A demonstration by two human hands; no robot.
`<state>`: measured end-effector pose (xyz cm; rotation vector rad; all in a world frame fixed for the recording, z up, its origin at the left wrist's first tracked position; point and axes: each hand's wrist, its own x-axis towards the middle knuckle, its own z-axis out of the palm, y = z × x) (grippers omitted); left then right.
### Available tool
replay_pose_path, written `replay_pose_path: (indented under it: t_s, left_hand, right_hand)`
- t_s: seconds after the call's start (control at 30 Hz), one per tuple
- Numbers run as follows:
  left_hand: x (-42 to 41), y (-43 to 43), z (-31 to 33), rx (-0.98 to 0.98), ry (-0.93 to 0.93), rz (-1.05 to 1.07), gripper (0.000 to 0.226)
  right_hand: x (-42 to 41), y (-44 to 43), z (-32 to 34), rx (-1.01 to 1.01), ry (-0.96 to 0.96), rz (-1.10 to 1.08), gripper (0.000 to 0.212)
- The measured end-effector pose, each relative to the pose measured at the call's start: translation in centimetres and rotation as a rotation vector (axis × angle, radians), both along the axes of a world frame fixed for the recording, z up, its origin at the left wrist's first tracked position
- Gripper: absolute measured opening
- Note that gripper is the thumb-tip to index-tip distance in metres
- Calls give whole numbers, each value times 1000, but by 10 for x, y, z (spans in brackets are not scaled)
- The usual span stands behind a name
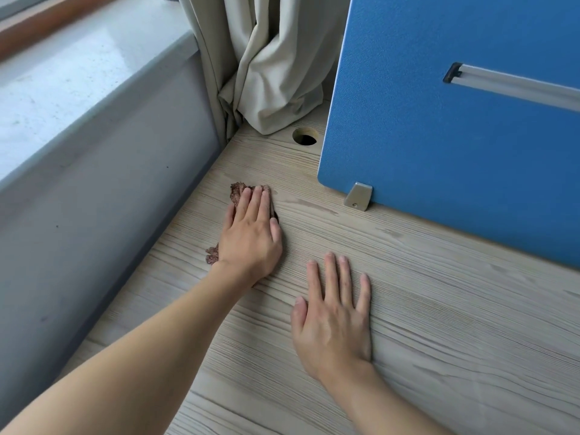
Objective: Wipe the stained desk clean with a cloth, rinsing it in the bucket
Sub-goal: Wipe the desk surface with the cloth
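A brown cloth (236,192) lies flat on the pale wood-grain desk (423,309), near its left edge. My left hand (251,233) presses down on it with fingers stretched out, so only the cloth's far end and a small corner by my wrist show. My right hand (334,315) rests flat on the bare desk to the right, fingers spread, holding nothing. A faint damp streak (310,205) runs just right of the cloth. The bucket is out of view.
A blue partition panel (455,136) stands on the desk at the right on a metal foot (357,196). A round cable hole (304,136) sits near the back corner under a beige curtain (270,64). A grey wall and window sill (78,105) border the left.
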<state>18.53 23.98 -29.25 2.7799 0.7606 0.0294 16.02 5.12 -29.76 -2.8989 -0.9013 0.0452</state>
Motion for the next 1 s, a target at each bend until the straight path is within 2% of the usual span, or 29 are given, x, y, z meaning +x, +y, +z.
replay_pose_path:
  t_s: [0.2, 0.27, 0.33, 0.47, 0.6, 0.67, 0.77, 0.83, 1.0]
  left_hand:
    - [-38, 15, 2, 71, -30, 121, 66]
    - [-52, 18, 2, 101, -1, 85, 69]
    - [-45, 25, 1, 78, 21, 23, 69]
    - [-18, 47, 1, 48, 16, 81, 63]
    - [-41, 41, 2, 56, 30, -132, 66]
    - [-45, 49, 1, 25, 33, -164, 64]
    - [-25, 66, 0, 39, 15, 103, 62]
    - [-20, 64, -2, 64, 11, 187, 63]
    - [-60, 60, -1, 71, 48, -168, 68]
  right_hand:
    - [0, 0, 0, 9, 14, 10, 65]
    - [1, 1, 0, 14, 16, 6, 65]
    - [1, 1, -2, 3, 19, 9, 66]
    - [0, 0, -2, -6, 7, 10, 66]
    - [-1, 1, -2, -14, -1, 9, 66]
    - [-1, 2, -2, -17, -3, 7, 66]
    - [-1, 2, -1, -11, -12, 5, 66]
    - [0, 2, -1, -19, -8, 7, 66]
    - [-1, 1, 0, -27, -2, 4, 66]
